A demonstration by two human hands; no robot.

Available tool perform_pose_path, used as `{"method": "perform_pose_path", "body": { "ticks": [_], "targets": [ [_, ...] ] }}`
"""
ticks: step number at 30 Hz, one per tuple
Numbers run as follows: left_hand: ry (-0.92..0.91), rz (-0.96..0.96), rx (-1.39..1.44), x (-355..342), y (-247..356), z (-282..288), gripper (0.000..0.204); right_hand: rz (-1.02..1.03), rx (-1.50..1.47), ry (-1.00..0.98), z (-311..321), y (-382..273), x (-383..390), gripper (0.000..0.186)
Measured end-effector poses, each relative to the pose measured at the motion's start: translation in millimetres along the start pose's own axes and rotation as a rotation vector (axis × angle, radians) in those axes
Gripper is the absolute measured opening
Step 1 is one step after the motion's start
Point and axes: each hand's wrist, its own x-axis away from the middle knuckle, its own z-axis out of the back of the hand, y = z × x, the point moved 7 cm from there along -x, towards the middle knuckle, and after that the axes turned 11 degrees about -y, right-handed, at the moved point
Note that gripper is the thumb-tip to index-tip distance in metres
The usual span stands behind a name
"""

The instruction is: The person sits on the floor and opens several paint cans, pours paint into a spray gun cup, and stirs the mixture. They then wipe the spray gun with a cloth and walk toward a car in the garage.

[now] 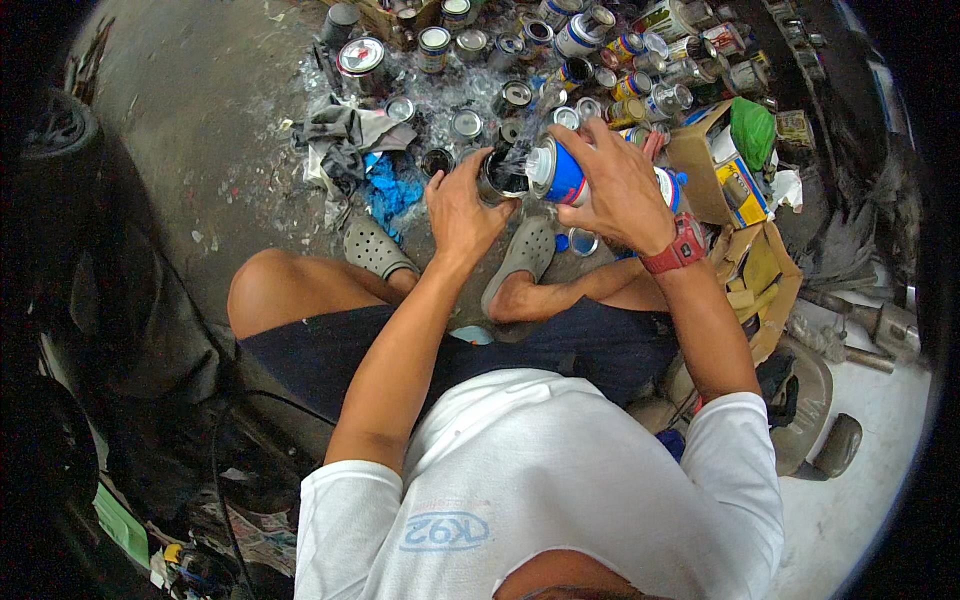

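Observation:
My left hand [462, 212] grips a small open tin [502, 178] with a dark inside. Just right of it, my right hand [625, 190] holds a blue, red and white can [560, 178] tipped sideways, its pale spout end at the tin's mouth. What looks like a clear stream shows between them, though it is hard to make out. Below the right hand, a clear round lid [585, 241] lies on the floor beside a small blue cap [562, 242]. An open dark tin [437, 162] sits left of the held tin.
Many paint cans [630, 85] crowd the stained floor [220, 130] ahead. Rags [340, 150] and blue crumpled material [390, 190] lie front-left. Cardboard boxes [700, 160] and metal parts [890, 330] are at right, a black tyre [60, 130] at left. My sandalled feet [370, 250] flank the work.

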Motion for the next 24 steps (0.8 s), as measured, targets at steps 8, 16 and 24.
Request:
{"method": "perform_pose_path", "body": {
  "ticks": [8,16,24],
  "targets": [
    [0.001,0.013,-0.014,-1.7,-2.2,-5.7,0.084,-0.016,-0.464,0.255,-14.7,35.7,7.5,0.085],
    [0.026,0.014,-0.037,-6.3,4.3,-5.4,0.084,-0.613,-1.039,0.870,-102.1,168.6,55.8,0.086],
    [0.036,-0.007,-0.074,-15.2,6.3,-12.7,0.078,-0.877,-0.834,0.987,-193.9,262.6,42.1,0.092]
  ]
}}
